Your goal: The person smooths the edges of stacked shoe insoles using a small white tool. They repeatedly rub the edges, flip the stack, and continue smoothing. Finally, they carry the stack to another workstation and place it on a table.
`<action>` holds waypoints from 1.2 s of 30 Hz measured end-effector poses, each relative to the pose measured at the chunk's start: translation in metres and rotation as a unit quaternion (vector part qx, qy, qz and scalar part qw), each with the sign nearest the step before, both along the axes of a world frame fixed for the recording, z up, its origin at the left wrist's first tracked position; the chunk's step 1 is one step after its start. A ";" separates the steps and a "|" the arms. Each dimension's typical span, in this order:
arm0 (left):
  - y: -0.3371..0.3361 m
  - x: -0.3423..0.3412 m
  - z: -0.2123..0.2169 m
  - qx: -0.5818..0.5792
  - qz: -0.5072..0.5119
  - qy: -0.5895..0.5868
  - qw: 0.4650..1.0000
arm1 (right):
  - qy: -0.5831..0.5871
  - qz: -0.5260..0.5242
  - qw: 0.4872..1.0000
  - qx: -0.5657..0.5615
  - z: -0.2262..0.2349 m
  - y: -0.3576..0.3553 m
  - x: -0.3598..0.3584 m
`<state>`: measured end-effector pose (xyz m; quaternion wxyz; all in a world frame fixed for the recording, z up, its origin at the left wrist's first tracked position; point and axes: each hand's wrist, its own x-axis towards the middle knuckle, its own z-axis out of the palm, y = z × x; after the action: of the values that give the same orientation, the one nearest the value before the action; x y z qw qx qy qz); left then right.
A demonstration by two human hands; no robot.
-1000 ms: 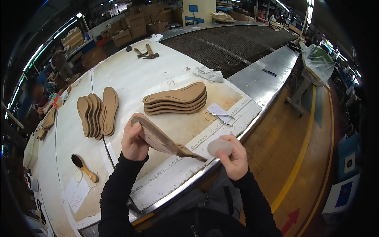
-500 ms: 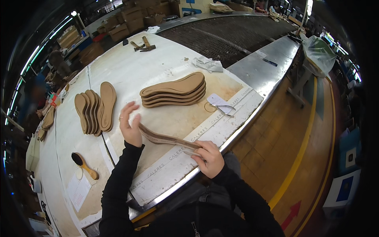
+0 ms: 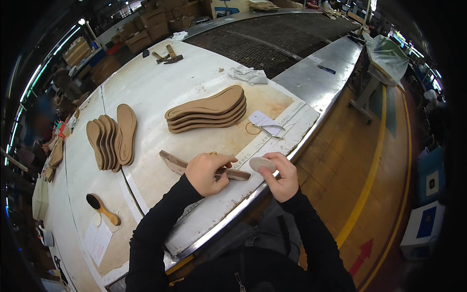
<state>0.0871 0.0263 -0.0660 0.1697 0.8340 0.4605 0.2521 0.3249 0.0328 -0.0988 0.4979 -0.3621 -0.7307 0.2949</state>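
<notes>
Tilted on its edge near the table's front, a tan shoe insole (image 3: 238, 174) is gripped by my left hand (image 3: 206, 173), whose fingers wrap around it toward its right end. In my right hand (image 3: 286, 180) a flat, round white disc (image 3: 258, 164) is pinched between thumb and fingers. The disc is just beyond the insole's right end, apart from it. Behind my hands lies a stack of insoles (image 3: 206, 111). Further left, more insoles (image 3: 104, 141) lean in an overlapping row.
A brush with a wooden handle (image 3: 103, 209) lies at left by a paper sheet (image 3: 97, 241). Nippers (image 3: 269, 129) with a white tag (image 3: 262, 119) lie beyond my right hand. Further off are hammers (image 3: 168, 56), a white cloth (image 3: 248, 74) and a dark pen (image 3: 326, 69).
My left hand, open beside the insole's far end before, has moved right and closed around the insole. My right hand has let go of the insole's near end and shows the white disc.
</notes>
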 end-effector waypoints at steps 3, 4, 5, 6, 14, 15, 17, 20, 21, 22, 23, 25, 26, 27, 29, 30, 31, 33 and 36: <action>0.001 0.005 0.004 -0.005 0.016 -0.003 1.000 | -0.053 0.008 0.995 0.085 0.001 0.000 -0.015; 0.001 0.008 0.004 -0.001 0.024 0.015 1.000 | -0.078 0.013 0.990 0.120 0.000 0.001 -0.020; 0.001 0.009 0.005 0.003 0.032 0.033 0.999 | -0.078 0.009 0.988 0.131 -0.003 0.001 -0.024; 0.002 0.011 0.004 0.008 0.031 0.053 0.998 | -0.085 -0.011 0.986 0.146 -0.004 0.001 -0.023; 0.009 0.013 -0.005 0.064 -0.021 0.129 0.989 | -0.116 -0.103 0.980 0.122 -0.036 -0.023 -0.006; 0.009 0.014 -0.003 0.045 -0.020 0.128 0.991 | -0.131 -0.111 0.978 0.120 -0.039 -0.026 -0.003; 0.011 0.019 0.002 0.013 -0.014 0.128 0.992 | -0.161 -0.123 0.972 0.122 -0.041 -0.029 0.001; 0.015 0.032 0.001 0.010 -0.056 0.162 0.985 | -0.127 -0.107 0.980 0.108 -0.028 -0.023 0.002; 0.015 0.032 0.001 0.016 -0.063 0.136 0.989 | -0.109 -0.106 0.982 0.112 -0.021 -0.020 0.002; 0.017 0.032 0.001 0.024 -0.069 0.111 0.991 | -0.089 -0.105 0.983 0.119 -0.012 -0.016 0.003; 0.018 0.032 0.004 0.032 -0.077 0.086 0.993 | -0.069 -0.105 0.984 0.124 -0.001 -0.012 0.004; 0.014 0.032 0.026 0.055 -0.079 -0.001 0.995 | -0.052 -0.095 0.981 0.159 0.027 -0.003 0.008; 0.009 0.032 0.042 0.066 -0.077 -0.041 0.994 | -0.040 -0.088 0.980 0.177 0.042 0.000 0.009; 0.003 0.035 0.057 0.052 -0.088 -0.095 0.990 | -0.041 -0.075 0.977 0.194 0.057 0.003 0.008; -0.006 0.037 0.074 0.036 -0.081 -0.137 0.987 | -0.047 -0.048 0.970 0.232 0.089 0.003 0.008; -0.008 0.038 0.079 0.027 -0.080 -0.160 0.984 | -0.066 -0.031 0.964 0.257 0.103 0.001 0.007; -0.009 0.040 0.081 0.025 -0.085 -0.165 0.982 | -0.087 -0.015 0.955 0.282 0.115 -0.002 0.005; -0.011 0.040 0.086 0.020 -0.091 -0.174 0.980 | -0.130 0.001 0.932 0.339 0.132 -0.005 -0.004; -0.015 0.037 0.086 0.075 -0.074 -0.198 0.974 | -0.192 0.013 0.915 0.354 0.139 -0.004 -0.004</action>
<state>0.1239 0.0118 0.0198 0.2132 0.8096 0.3344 0.4328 0.3205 0.0290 0.0402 0.4393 -0.2020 -0.8738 -0.0519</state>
